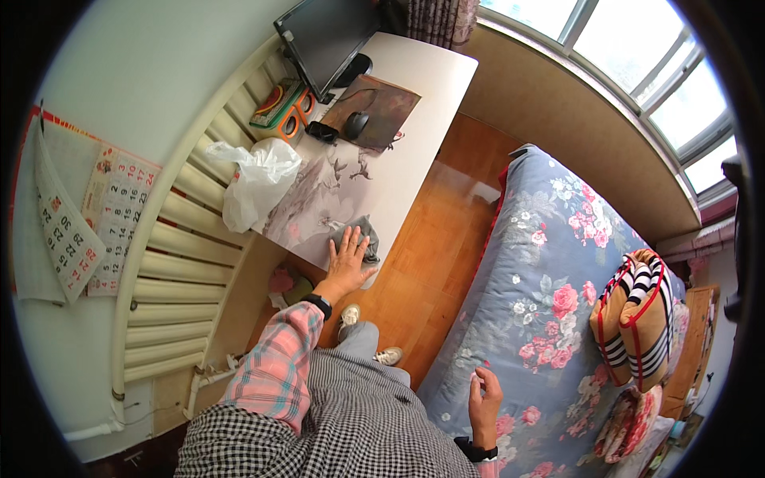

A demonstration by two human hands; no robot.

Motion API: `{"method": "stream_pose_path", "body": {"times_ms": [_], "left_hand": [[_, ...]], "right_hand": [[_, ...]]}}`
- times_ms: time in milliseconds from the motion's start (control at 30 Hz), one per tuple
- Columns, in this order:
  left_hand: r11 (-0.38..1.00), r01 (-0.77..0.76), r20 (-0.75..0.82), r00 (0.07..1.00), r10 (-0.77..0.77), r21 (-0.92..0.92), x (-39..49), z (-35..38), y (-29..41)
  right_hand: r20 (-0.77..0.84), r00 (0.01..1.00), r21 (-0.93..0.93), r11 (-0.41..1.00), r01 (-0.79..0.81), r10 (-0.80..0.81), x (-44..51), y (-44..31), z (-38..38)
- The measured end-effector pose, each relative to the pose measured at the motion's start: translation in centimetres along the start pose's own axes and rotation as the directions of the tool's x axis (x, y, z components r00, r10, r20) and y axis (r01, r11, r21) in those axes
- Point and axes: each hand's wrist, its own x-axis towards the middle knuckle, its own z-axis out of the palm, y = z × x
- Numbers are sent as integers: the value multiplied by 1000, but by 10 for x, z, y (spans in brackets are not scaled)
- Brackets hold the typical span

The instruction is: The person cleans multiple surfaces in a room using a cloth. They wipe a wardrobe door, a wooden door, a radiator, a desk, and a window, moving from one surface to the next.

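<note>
My left hand (348, 261) lies flat with spread fingers on a grey cloth (369, 230), at the near corner of a white desk (412, 156) with a printed flower pattern. The palm covers part of the cloth. My right hand (485, 403) hangs raised at the lower right, its fingers curled, in front of the flowered bed; whether it holds anything cannot be told. On the desk a white plastic bag (260, 182) stands by the radiator. Farther back are a black computer mouse (356, 125) on a dark mat (397, 98), a small black object (321, 132) and a monitor (329, 39).
A cream radiator (179, 269) runs along the desk's left side. Orange-trimmed boxes (290, 122) stand beside the monitor. To the right is a bed (538, 287) with a blue flowered cover, bearing folded striped bedding (642, 322). Wooden floor (433, 251) lies between desk and bed.
</note>
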Motion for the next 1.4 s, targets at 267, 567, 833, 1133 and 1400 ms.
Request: {"method": "stream_pose_path", "body": {"times_ms": [267, 567, 833, 1133, 1400], "left_hand": [[996, 57, -100, 993, -64, -71, -6, 19, -8], [979, 45, -214, 973, -88, -197, 97, 18, 12], [991, 91, -99, 990, -101, -99, 219, -9, 22], [945, 317, -194, 925, -328, -85, 46, -9, 4], [840, 513, -534, 666, -521, -178, 168, -26, -71]], "right_hand": [[105, 993, -71, 995, 70, -62, 57, -1, 0], [222, 969, -199, 969, 149, -104, 179, -44, -25], [360, 892, -211, 907, 364, -274, 303, -101, -2], [625, 722, -147, 865, 480, -295, 357, -107, 56], [623, 741, -175, 878, 445, -251, 384, -110, 39]]}}
